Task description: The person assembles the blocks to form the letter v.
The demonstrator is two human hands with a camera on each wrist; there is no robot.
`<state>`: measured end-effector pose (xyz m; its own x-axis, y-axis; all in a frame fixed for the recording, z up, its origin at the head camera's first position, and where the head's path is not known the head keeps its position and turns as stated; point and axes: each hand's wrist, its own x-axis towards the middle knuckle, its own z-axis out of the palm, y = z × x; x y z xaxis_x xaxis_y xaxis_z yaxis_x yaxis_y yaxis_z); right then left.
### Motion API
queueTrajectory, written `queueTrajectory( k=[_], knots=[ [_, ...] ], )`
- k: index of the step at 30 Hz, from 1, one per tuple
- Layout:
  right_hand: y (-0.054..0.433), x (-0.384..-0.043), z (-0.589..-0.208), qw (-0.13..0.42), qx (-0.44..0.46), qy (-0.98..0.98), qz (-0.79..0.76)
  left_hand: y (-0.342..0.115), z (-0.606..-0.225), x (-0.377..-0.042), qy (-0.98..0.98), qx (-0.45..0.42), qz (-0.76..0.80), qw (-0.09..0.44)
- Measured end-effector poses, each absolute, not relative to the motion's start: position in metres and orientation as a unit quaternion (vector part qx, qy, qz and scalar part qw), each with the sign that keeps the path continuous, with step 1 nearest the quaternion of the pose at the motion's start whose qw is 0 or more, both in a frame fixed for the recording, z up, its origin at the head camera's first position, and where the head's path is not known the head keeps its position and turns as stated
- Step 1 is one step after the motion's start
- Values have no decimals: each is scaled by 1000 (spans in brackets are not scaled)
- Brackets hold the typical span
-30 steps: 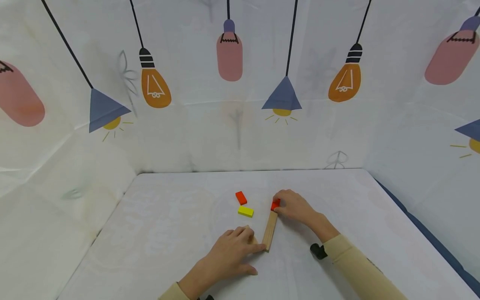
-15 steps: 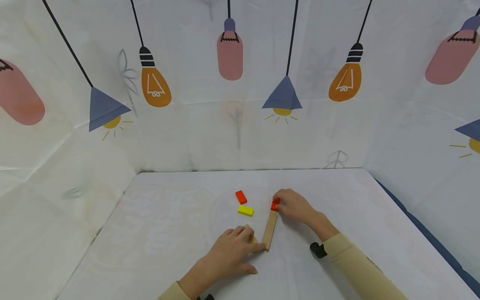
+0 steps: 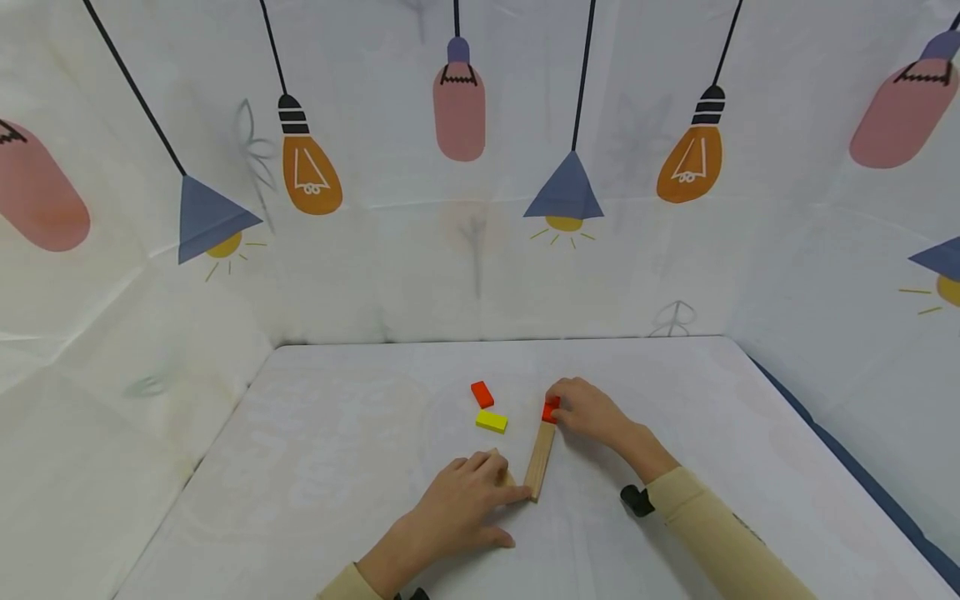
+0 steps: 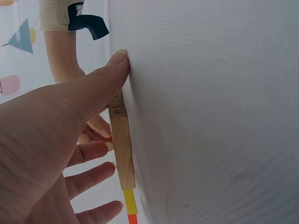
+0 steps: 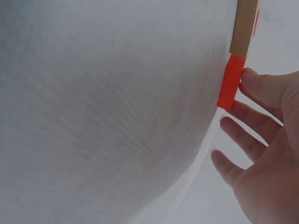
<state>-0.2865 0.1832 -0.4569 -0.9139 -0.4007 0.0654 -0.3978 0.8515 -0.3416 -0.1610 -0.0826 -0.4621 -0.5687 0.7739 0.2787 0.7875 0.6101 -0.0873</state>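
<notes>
In the head view my right hand (image 3: 592, 412) pinches a small red block (image 3: 550, 413) at the far end of a long wooden block (image 3: 542, 460). The right wrist view has the red block (image 5: 231, 82) end to end with the wood (image 5: 244, 28), thumb and index finger at its side and end. My left hand (image 3: 467, 502) lies with fingers spread and thumb out, its index fingertip against the wooden block's near end. Another wooden block (image 3: 508, 480) is mostly hidden under the left fingers; in the left wrist view the fingertips touch along a wooden block (image 4: 123, 149).
Beyond the left hand, a yellow block (image 3: 491, 422) and a second red block (image 3: 482, 395) lie on the white tabletop (image 3: 360, 417). A white backdrop (image 3: 390, 275) printed with lamps rises at the table's back edge and sides.
My right thumb tip has shifted slightly up along the red block since a second ago. The left hand and the blocks have stayed in place.
</notes>
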Motion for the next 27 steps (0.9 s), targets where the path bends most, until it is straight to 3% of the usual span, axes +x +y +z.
queueTrajectory(
  k=[27],
  knots=[
    [181, -280, -456, -3, -211, 959, -188, -83, -463, -162, -889, -436, -23, 137]
  ],
)
